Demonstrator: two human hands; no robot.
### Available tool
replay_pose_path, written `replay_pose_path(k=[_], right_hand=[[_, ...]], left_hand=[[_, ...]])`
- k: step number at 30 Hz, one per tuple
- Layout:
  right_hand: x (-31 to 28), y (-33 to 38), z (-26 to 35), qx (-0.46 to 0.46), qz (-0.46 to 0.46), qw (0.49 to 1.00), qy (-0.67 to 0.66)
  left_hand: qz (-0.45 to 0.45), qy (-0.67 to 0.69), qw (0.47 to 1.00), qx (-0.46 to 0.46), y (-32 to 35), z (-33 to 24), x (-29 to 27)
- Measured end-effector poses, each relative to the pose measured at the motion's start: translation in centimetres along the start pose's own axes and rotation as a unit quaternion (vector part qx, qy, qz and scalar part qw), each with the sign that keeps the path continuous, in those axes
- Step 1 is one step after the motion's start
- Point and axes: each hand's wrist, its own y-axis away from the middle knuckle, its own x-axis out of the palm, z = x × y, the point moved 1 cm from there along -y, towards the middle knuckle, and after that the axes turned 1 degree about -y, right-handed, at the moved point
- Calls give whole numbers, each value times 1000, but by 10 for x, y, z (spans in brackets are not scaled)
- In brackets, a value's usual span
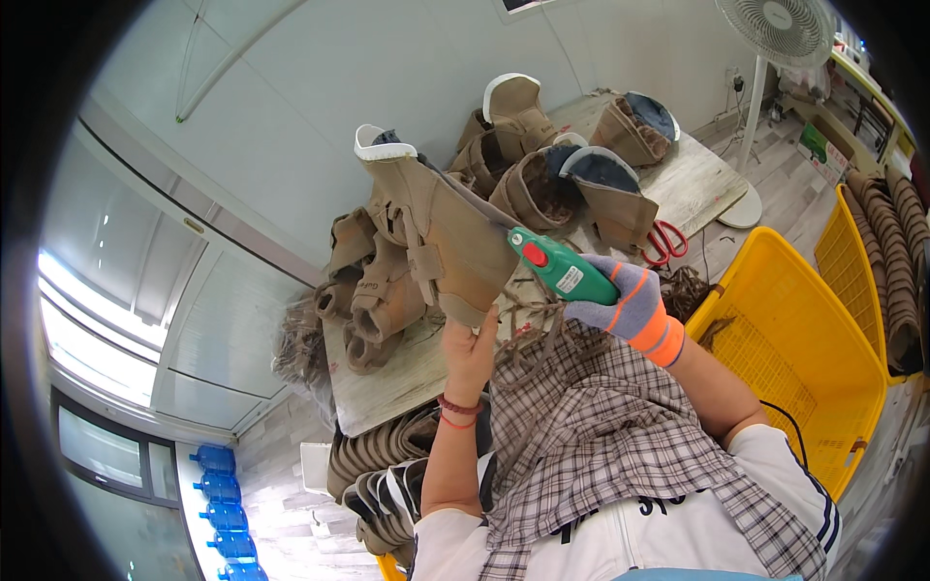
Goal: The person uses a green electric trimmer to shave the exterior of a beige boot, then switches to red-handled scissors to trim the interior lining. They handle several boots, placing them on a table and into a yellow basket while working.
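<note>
My bare left hand [469, 356] grips the lower end of a tan boot upper [467, 250], which stands tilted with its white-edged opening up and to the left. In my right hand [632, 302], gloved in grey and orange, is a green handheld electric cutter [562, 267] with a red button. The cutter's front end lies at the right edge of the upper; its blade is hidden there. Narrow brown trimmings [528, 353] hang below the upper, over my checked apron [601, 416].
More tan uppers [387, 295] crowd the worn table [702, 184], near red-handled scissors [665, 242]. Yellow crates [775, 329] stand at the right, one holding rolled brown pieces [896, 252]. Stacked uppers [378, 455] lie low left. A fan [778, 17] stands behind; blue water bottles [223, 518] line the left wall.
</note>
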Motion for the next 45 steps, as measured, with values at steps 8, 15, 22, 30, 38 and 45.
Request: replay_pose_path(k=[8,15,22,30,38,45], right_hand=[[-4,0,5,77,-3,994,-80],[-8,2,5,123,8,980,-156],[-22,-7,12,195,-26,954,-228],[-88,11,-21,202,-199,945,-165],[-131,44,-50,218,-284,926,-121],[-131,52,-66,232,-271,928,-105]], left_hand=[[47,-201,966,152,-4,-11,17],[107,-172,969,139,10,14,26],[119,-203,957,172,18,15,37],[-127,-284,940,138,-124,24,20],[-48,404,812,-418,-26,97,205],[-65,370,838,-396,-69,106,262]])
